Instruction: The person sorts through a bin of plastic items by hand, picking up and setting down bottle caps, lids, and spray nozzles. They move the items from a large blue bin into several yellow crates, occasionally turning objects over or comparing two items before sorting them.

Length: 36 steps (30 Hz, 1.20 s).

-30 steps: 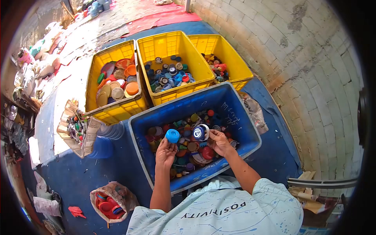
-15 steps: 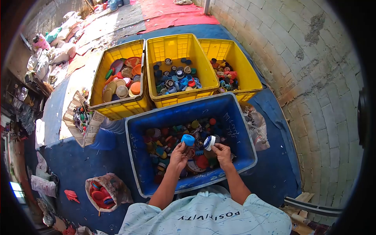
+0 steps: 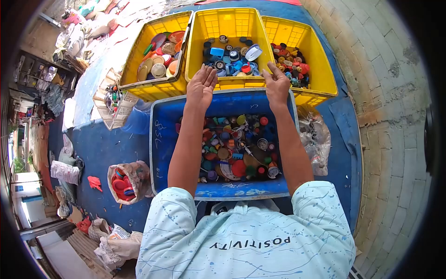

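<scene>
My left hand is open over the front edge of the middle yellow crate, palm up and holding nothing. My right hand is open near that crate's front right corner, its fingers apart. Beyond them, a light blue cap and a white cap with a blue edge are above or among the blue and dark caps in the middle crate. Below my forearms, the blue bin holds many mixed caps and small plastic pieces.
A left yellow crate holds large lids; a right yellow crate holds dark and red caps. Left of the bin are a pale basket and a sack of red lids. A block wall runs along the right.
Both hands have moved forward from over the blue bin to the middle yellow crate and opened, letting go of the blue cap and the white cap. The camera view has shifted.
</scene>
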Each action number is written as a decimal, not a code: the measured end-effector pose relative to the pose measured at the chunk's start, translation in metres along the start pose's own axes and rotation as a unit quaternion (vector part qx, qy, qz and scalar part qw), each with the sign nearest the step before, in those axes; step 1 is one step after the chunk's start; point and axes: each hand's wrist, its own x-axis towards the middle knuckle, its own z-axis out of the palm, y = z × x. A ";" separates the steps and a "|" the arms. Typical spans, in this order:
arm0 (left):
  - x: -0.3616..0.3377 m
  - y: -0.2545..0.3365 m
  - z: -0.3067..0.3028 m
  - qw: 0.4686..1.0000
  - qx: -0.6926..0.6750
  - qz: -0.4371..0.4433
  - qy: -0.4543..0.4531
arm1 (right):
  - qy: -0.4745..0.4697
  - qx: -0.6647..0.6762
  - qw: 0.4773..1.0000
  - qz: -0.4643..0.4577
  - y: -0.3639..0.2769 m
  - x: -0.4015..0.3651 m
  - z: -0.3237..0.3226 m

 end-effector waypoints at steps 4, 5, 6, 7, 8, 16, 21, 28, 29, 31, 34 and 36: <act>-0.038 -0.020 -0.074 0.995 -0.025 -0.021 0.100 | -0.004 0.007 0.998 0.062 0.050 -0.052 -0.022; -0.044 -0.028 -0.102 0.990 -0.040 -0.035 0.134 | -0.014 0.003 0.997 0.077 0.065 -0.069 -0.028; -0.051 -0.037 -0.132 0.985 -0.039 -0.043 0.163 | -0.024 -0.001 0.996 0.091 0.080 -0.084 -0.031; -0.061 -0.045 -0.160 0.979 -0.040 -0.051 0.192 | -0.037 -0.019 0.993 0.114 0.092 -0.100 -0.033; -0.072 -0.054 -0.181 0.974 -0.031 -0.058 0.218 | -0.067 -0.048 0.988 0.127 0.108 -0.115 -0.033; -0.142 -0.066 -0.251 0.952 -0.075 -0.078 0.287 | -0.390 -0.385 0.835 0.051 0.170 -0.185 -0.008; -0.159 -0.062 -0.275 0.947 -0.060 -0.103 0.297 | -0.472 -0.446 0.760 0.026 0.217 -0.209 0.016; -0.164 -0.055 -0.298 0.940 -0.066 -0.128 0.310 | -0.426 -0.502 0.742 -0.124 0.267 -0.240 0.046; -0.164 -0.055 -0.298 0.939 -0.066 -0.132 0.312 | -0.417 -0.511 0.742 -0.122 0.267 -0.243 0.050; -0.161 -0.050 -0.293 0.939 -0.055 -0.136 0.311 | -0.394 -0.521 0.746 -0.130 0.268 -0.245 0.059; -0.157 -0.042 -0.286 0.942 -0.030 -0.139 0.304 | -0.366 -0.536 0.745 -0.154 0.271 -0.247 0.067; -0.153 -0.040 -0.291 0.943 -0.020 -0.142 0.299 | -0.363 -0.555 0.730 -0.166 0.271 -0.247 0.072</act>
